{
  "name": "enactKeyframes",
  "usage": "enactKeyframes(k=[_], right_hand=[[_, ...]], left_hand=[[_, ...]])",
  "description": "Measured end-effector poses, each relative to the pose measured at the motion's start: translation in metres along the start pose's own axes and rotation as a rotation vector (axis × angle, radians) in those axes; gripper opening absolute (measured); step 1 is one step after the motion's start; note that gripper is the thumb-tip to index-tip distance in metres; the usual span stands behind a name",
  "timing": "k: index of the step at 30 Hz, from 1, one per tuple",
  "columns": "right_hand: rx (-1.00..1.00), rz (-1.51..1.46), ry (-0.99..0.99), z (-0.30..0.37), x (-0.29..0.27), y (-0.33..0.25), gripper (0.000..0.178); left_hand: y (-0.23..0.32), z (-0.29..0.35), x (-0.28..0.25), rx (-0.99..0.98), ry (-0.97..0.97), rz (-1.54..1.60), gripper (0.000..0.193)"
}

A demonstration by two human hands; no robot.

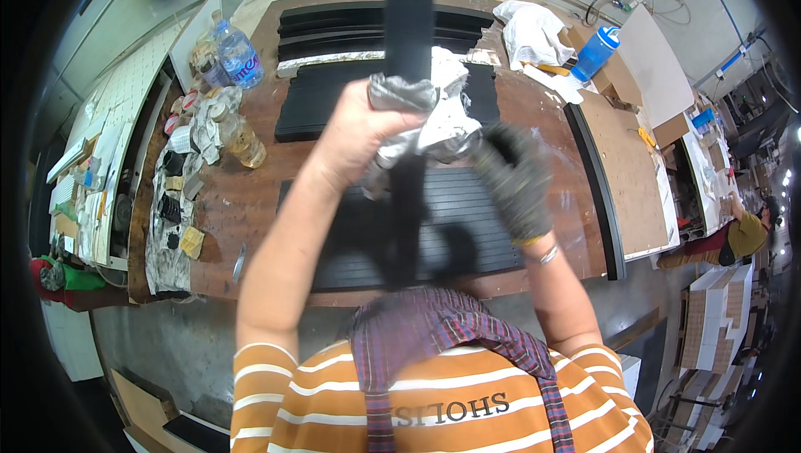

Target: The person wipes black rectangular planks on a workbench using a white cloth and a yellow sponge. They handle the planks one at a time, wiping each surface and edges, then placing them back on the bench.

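A long black bar (409, 23), straight, narrow and flat-faced though blurred, runs out in front of a person, between their two hands. The bare left hand (355, 123), at the bar's left, is curled shut, thumb laid across a crumpled grey cloth (400, 93) pressed to the bar. The right hand (513, 182), in a grey fabric glove, is at the bar's right, fingers bent toward a wadded, soft white cloth (450, 115) close against the bar; with the blur, I cannot tell whether it pinches the cloth. Beneath the bar, black slats (476, 211) with parallel grooves lie on a worn, stained brown table (571, 240). Left of the bar, I see a clear plastic bottle (239, 61) and a squared yellow sponge (191, 243); well to its right, a blue cylindrical bottle (596, 54).
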State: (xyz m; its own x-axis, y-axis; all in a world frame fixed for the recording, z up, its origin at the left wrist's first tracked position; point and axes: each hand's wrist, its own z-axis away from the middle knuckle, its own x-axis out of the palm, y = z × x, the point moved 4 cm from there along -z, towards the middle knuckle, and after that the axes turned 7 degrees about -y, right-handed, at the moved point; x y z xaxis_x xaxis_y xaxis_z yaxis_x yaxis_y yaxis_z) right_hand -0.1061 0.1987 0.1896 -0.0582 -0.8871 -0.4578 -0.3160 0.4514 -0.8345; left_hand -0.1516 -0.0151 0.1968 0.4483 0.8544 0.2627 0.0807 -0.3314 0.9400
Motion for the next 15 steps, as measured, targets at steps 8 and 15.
enactKeyframes(k=[8, 15], right_hand=[[0.096, -1.37, -0.199, -0.051, 0.015, -0.001, 0.031], [0.048, -1.358, 0.203, -0.061, -0.095, 0.07, 0.042]], left_hand=[[-0.046, 0.024, 0.033, -0.227, -0.331, -0.193, 0.024], [-0.098, 0.18, -0.065, -0.781, -0.377, -0.761, 0.024]])
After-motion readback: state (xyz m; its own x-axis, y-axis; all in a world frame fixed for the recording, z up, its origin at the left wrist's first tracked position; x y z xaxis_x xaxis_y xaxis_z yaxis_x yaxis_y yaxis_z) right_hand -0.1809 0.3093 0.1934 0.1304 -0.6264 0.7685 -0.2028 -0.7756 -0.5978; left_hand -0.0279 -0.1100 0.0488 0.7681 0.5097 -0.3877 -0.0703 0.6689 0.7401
